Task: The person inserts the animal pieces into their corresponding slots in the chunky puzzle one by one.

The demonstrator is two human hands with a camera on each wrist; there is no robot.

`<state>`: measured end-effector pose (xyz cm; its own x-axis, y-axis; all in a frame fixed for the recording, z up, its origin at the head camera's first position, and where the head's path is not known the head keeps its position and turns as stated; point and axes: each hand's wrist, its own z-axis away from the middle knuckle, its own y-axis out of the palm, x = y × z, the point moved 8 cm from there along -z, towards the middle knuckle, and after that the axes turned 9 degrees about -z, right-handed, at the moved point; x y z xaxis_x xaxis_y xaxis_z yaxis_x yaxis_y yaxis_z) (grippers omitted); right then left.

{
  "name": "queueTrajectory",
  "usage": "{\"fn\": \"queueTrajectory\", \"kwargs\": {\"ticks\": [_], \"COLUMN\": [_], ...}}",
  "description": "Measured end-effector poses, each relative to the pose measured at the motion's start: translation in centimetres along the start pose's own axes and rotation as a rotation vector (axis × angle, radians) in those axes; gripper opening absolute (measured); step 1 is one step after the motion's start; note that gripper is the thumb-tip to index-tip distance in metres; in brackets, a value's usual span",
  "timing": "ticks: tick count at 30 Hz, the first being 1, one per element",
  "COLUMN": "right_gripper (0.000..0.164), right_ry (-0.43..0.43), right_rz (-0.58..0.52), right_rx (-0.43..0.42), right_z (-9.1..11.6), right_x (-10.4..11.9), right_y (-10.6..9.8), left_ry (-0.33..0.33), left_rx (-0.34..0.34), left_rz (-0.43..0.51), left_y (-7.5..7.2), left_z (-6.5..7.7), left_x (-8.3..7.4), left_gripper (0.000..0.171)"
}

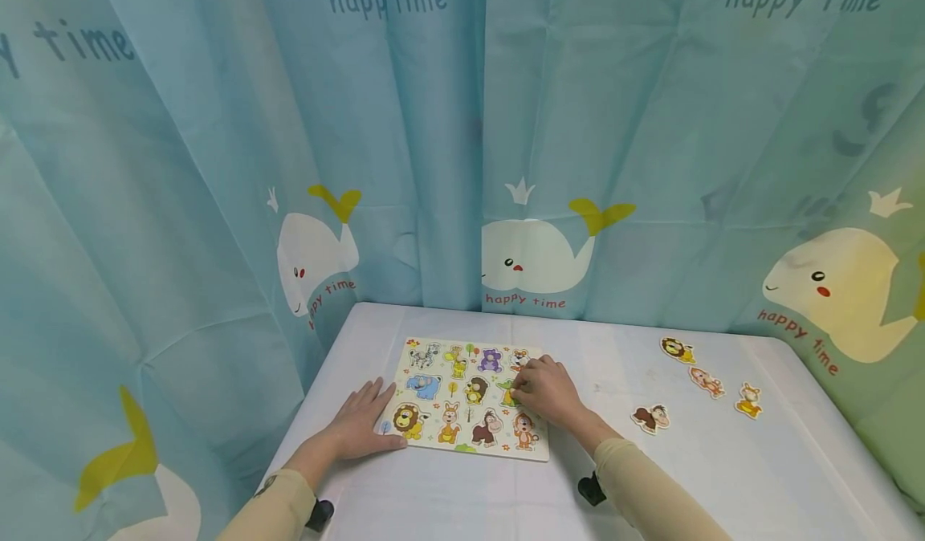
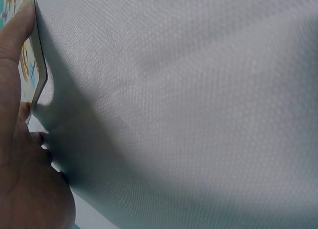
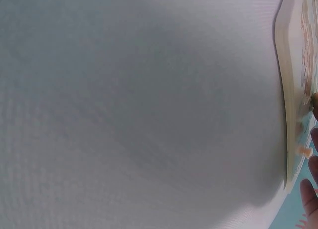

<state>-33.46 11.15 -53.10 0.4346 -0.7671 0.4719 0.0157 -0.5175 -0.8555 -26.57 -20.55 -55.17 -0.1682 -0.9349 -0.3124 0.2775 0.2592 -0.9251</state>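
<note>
A wooden animal puzzle board [image 1: 462, 437] lies flat before me, with a zebra, giraffe, purple bear, elephant and hedgehog among its pictures. My left hand [image 1: 359, 425] steadies its left side, fingers spread, the thumb on the board's face near the front corner in the left wrist view. At the right side, my right hand [image 1: 543, 388] bends over the board, its fingertips pinching a green crocodile puzzle piece [image 1: 507, 394], partly covered by the fingers. Right wrist view catches only some fingertips [image 3: 309, 196] beside the board's edge [image 3: 285, 85]. The bottom row shows lion, kangaroo, gorilla and monkey pictures.
Loose puzzle pieces lie right of the board: a lion [image 1: 677, 350], a monkey [image 1: 706, 382], a kangaroo [image 1: 749, 401] and a gorilla [image 1: 651, 419]. A white cloth covers the table [image 1: 448, 501]. Blue whale-print curtains [image 1: 433, 124] hang behind and at the left.
</note>
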Motion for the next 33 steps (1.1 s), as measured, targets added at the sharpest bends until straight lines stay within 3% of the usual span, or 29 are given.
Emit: {"fn": "queueTrajectory", "kwargs": {"ticks": [17, 33], "right_gripper": [0.008, 0.013], "right_ry": [-0.001, 0.057], "right_rz": [-0.008, -0.005], "right_rx": [0.016, -0.054], "right_z": [0.3, 1.1], "right_x": [-0.3, -4.4], "right_y": [-0.4, -5.4], "left_ry": [0.002, 0.007], "left_rx": [0.003, 0.001], "left_rz": [0.002, 0.007], "left_y": [0.1, 0.3], "left_z": [0.0, -0.1], "left_x": [0.0, 0.2], "left_gripper": [0.107, 0.108]}}
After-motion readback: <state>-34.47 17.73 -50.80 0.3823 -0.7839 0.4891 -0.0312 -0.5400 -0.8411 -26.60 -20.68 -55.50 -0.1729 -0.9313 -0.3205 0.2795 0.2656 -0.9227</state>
